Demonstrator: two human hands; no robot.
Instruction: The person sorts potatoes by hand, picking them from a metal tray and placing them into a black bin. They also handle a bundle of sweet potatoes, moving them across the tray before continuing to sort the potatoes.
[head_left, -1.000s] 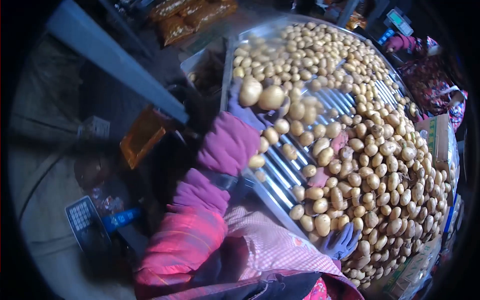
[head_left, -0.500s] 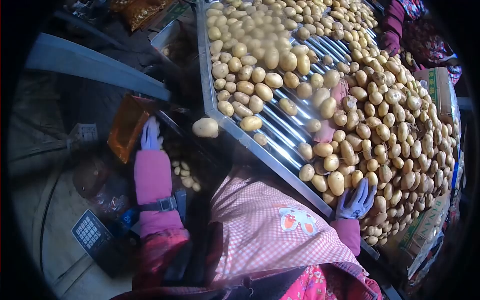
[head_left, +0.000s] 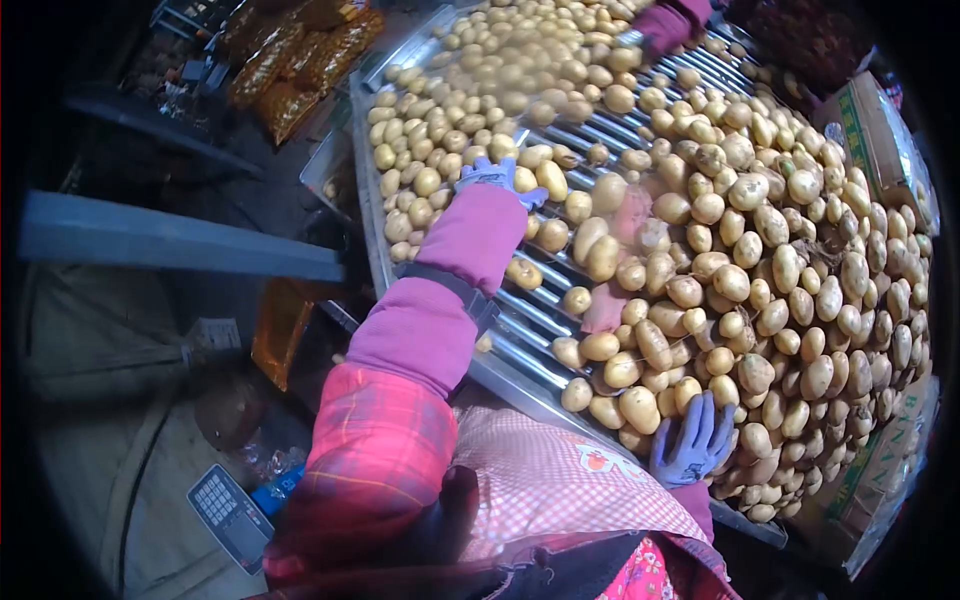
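Observation:
Many potatoes lie on a table of metal rollers, heaped thickest on the right. My left hand, in a lavender glove, reaches over the potatoes on the left part of the rollers; its fingers are spread and touch potatoes. Near the lower edge of the heap, my right hand, gloved alike, rests against potatoes with its fingers stretched out and apart. Neither hand is closed round a potato. A pinkish-red piece lies among the potatoes between the hands.
Another person's sleeve reaches over the far end. Cardboard boxes stand along the right side. A grey metal beam crosses the left. Filled net bags lie at the upper left, and a keypad device sits at the lower left.
My left hand has moved up and right from beside the orange bag onto the potatoes. My right hand remains at the heap's lower edge. The view has shifted, and the other person's arm reaches farther left.

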